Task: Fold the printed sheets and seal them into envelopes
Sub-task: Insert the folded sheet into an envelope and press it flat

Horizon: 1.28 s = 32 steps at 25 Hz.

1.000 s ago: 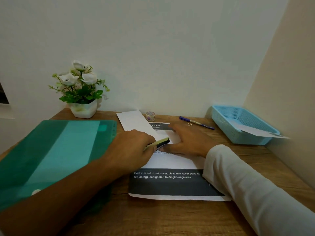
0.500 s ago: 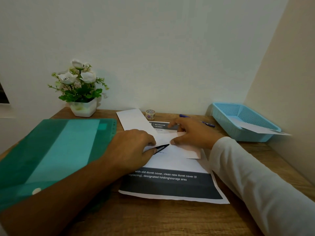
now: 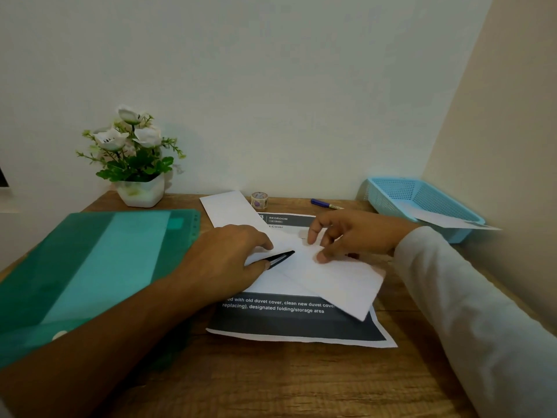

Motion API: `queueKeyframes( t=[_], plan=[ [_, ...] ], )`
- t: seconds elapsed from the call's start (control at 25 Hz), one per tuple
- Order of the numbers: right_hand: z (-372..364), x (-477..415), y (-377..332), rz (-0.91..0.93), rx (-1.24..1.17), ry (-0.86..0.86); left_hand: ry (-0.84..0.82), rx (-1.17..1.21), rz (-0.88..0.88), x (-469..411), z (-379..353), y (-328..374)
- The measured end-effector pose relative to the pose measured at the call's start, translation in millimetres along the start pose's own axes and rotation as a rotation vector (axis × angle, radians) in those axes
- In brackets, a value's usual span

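1. Where the tabletop [image 3: 271, 384] fills the lower frame, we see the printed sheet [image 3: 298, 327] lying flat at centre, its dark band of white text nearest the bottom edge.
2. A plain white paper [image 3: 334, 285] lies slanted across the sheet's middle and right; we cannot tell whether it is an envelope.
3. The left hand [image 3: 229, 260] is curled around a black pointed tool [image 3: 281, 257], whose tip meets that paper.
4. The right hand [image 3: 352, 236] is loosely spread, bent fingertips resting on the paper, gripping nothing.
5. Above the left hand lies a white envelope [image 3: 230, 211], with a tape roll [image 3: 259, 200] and a blue pen [image 3: 324, 203] by the wall.
6. We see a green folder [image 3: 90, 267] at left, a flower pot [image 3: 140, 191] at upper left, and a blue basket [image 3: 391, 194] at right.
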State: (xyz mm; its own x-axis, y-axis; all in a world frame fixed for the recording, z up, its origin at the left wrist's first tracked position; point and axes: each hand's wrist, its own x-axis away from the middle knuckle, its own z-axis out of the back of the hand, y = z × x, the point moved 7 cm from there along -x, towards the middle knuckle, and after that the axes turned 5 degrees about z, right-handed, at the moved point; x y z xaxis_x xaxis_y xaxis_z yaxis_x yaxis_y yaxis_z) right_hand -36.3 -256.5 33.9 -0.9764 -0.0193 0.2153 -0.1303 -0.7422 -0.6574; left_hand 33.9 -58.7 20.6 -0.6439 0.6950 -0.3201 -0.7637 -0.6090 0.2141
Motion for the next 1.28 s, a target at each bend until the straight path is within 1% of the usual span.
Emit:
queueKeyframes(
  t=[0.12,0.24,0.32,0.44,0.52,0.64,0.76,0.84,0.96,1.12,1.28],
  plan=[
    [-18.1,0.6,-12.4,0.082,-0.195,-0.094,0.016,0.005,-0.003,0.3,1.4,0.3],
    [-32.8,0.0,-16.5,0.067,-0.245,-0.081,0.019,0.005,-0.005,1.0,2.3,1.7],
    [-31.6,-0.9,-18.1,0.07,-0.248,-0.005,0.017,0.024,-0.003,1.6,3.8,1.8],
    [-4.2,6.2,-9.2,0.048,-0.249,0.203,-0.005,0.09,-0.003,2.6,6.2,2.6],
    [12.5,13.5,1.5,0.014,-0.261,0.269,0.0,0.132,-0.009,3.3,7.4,2.7],
    [16.4,20.9,9.9,-0.022,-0.444,0.211,0.037,0.179,0.003,2.9,9.1,-0.4],
    [25.3,28.0,11.9,0.04,-0.598,0.251,0.094,0.187,0.013,0.3,11.0,1.7],
    [30.3,31.1,10.8,0.085,-0.609,0.236,0.141,0.166,0.025,-1.6,12.8,3.6],
    [35.1,33.3,9.7,0.11,-0.589,0.205,0.157,0.184,0.056,-3.8,11.0,3.9],
    [25.5,33.7,6.5,0.116,-0.651,0.185,0.14,0.232,0.08,-5.1,7.2,7.6],
    [9.0,27.7,6.7,0.067,-0.659,0.117,0.163,0.27,0.091,-3.5,8.7,9.3]
  ],
)
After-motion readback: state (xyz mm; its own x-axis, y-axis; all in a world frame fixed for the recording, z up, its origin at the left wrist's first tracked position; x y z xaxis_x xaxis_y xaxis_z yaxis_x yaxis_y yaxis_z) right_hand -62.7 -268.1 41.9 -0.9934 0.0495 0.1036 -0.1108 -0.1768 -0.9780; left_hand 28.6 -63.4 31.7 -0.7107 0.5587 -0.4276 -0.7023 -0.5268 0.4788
